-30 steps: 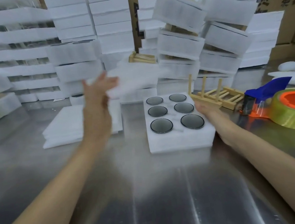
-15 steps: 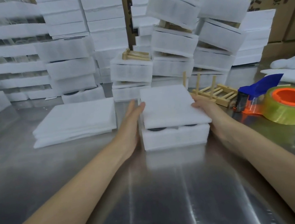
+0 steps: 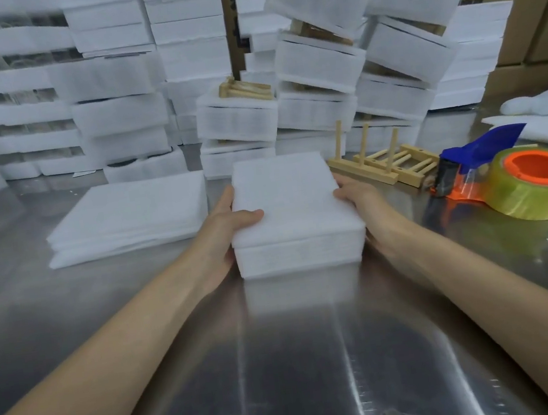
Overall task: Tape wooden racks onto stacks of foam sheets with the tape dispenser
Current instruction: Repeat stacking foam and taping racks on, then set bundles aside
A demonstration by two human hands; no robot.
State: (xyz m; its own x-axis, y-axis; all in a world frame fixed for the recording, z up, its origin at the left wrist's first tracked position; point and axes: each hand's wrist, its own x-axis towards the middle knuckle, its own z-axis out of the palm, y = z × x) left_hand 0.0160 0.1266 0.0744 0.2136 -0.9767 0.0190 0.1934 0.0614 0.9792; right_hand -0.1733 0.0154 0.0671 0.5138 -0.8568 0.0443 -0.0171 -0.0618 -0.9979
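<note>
A white foam stack (image 3: 293,218), a thick block with a thin sheet laid flush on top, sits on the steel table (image 3: 284,361) in front of me. My left hand (image 3: 230,226) grips its left side, thumb on the top sheet. My right hand (image 3: 358,200) holds its right side, fingers on the top edge. A wooden rack (image 3: 381,163) with three upright pegs lies just behind my right hand. The tape dispenser (image 3: 517,177), blue and orange with a yellowish tape roll, rests at the right.
A pile of loose thin foam sheets (image 3: 128,214) lies to the left. Leaning towers of finished foam packs (image 3: 318,74), some with racks on top, fill the back of the table. Cardboard boxes (image 3: 534,3) stand at the far right.
My left hand brought a thin foam sheet from the left pile and laid it over the block with the round dark discs. Both hands now grip the squared-up stack's sides.
</note>
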